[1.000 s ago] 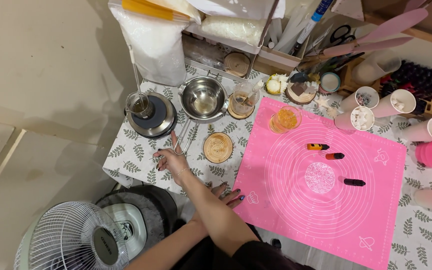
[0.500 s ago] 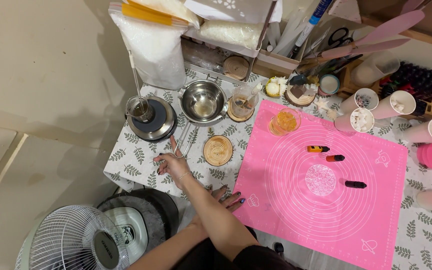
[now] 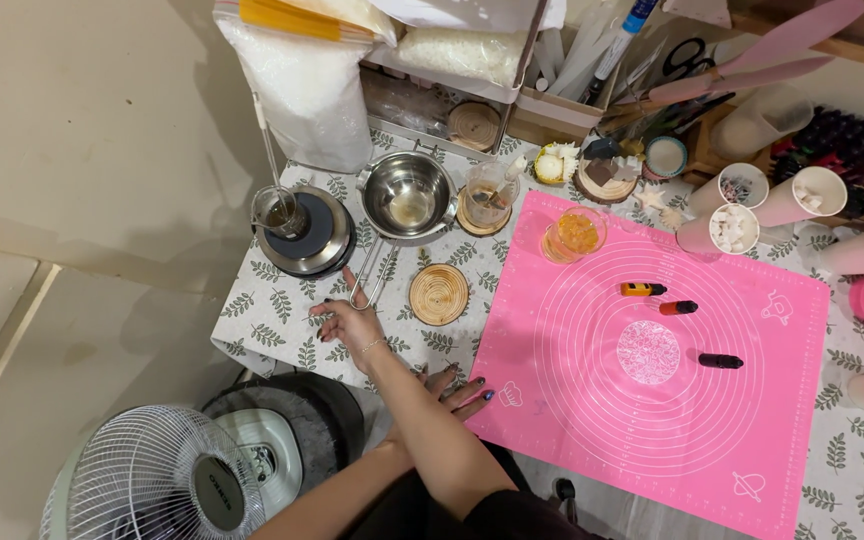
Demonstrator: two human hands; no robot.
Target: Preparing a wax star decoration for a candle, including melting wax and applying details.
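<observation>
1. The left hand, fingers spread and grasping nothing, reaches toward the wire handle of the far steel bowl.
2. The right hand rests flat and released at the pink silicone mat's near-left edge.
3. The small dye bottles lie untouched on the mat.

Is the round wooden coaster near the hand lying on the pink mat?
No, the round wooden coaster lies on the leaf-patterned tablecloth, left of the pink mat.
</observation>
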